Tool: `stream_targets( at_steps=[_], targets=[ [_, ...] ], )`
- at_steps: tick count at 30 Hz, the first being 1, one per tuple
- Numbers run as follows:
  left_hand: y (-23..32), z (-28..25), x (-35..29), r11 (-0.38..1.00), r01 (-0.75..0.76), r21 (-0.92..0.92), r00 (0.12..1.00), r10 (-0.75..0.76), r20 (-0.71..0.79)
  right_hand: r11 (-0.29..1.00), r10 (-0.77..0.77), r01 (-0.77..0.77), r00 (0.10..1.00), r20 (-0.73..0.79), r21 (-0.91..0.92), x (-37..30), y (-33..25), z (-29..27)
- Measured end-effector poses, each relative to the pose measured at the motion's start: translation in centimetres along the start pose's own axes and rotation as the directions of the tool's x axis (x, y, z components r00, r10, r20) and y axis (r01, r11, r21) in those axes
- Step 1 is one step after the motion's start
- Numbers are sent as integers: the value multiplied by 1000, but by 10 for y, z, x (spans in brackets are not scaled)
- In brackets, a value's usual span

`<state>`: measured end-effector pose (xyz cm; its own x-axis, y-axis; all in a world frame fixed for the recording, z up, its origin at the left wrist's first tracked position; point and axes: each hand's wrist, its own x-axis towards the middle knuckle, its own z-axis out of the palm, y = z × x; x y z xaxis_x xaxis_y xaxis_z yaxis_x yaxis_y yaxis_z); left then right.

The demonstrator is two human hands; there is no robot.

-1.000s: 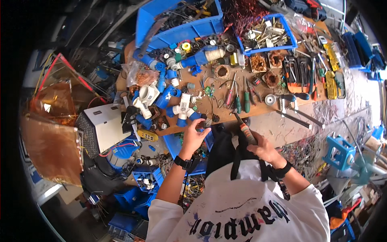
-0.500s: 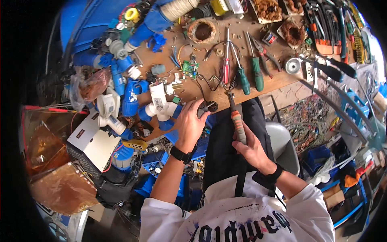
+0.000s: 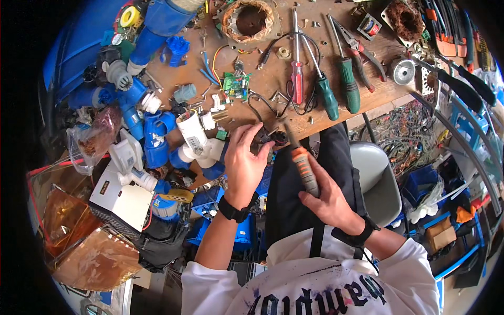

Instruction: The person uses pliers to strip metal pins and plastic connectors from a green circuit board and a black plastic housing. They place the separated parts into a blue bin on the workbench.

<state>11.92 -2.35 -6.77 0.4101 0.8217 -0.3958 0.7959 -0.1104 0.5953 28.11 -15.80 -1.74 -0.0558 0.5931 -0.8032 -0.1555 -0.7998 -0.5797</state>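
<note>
My left hand [image 3: 244, 160] is closed at the table's front edge, thumb and fingertips pinching a small black part [image 3: 262, 135] that has a short metal pin. The fingers partly cover that part. Wrapped in my right hand [image 3: 329, 197] is a hand tool [image 3: 304, 169] with an orange-and-grey grip. Its narrow metal end points up and left, close to the black part; whether the two touch, I cannot tell. Just beyond lies a thin black cable [image 3: 262, 100]. Farther off are a red screwdriver [image 3: 297, 84], a green screwdriver [image 3: 326, 98] and red-handled pliers [image 3: 362, 58].
White and blue pipe-like fittings [image 3: 199, 139] crowd the table left of my hand. A green circuit board [image 3: 236, 85] with wires lies farther in. A copper-wound ring [image 3: 252, 22] sits at the back. A grey chair [image 3: 375, 178] stands right of my legs, with tangled wires [image 3: 401, 131] beyond.
The view has shifted closer to the table. The tool's metal end has swung left toward the black part, and my right hand has tilted with it. My left hand keeps its pinch.
</note>
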Motion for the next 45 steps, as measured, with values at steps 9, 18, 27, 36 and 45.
stream_targets(
  at_steps=[9, 18, 27, 36, 45],
  targets=[
    [0, 1, 2, 968, 81, -239, 997, -80, 15, 993, 75, -75, 997, 4, 95, -6, -19, -7],
    [14, 7, 19, 978, -41, -204, 999, 46, 19, 989, 23, -20, 1000, -20, 146, -8, -14, -20],
    [9, 27, 6, 994, 25, -110, 1000, -25, -1, 998, -68, 68, 997, -40, -2, -8, -1, -28],
    [10, 28, 7, 996, -57, -74, 998, 55, -38, 968, -206, 192, 975, -77, -162, -3, 4, -20],
    [10, 28, 7, 995, -58, -76, 998, 55, -35, 957, -209, 184, 973, -94, -227, 2, 3, -20]
  ],
)
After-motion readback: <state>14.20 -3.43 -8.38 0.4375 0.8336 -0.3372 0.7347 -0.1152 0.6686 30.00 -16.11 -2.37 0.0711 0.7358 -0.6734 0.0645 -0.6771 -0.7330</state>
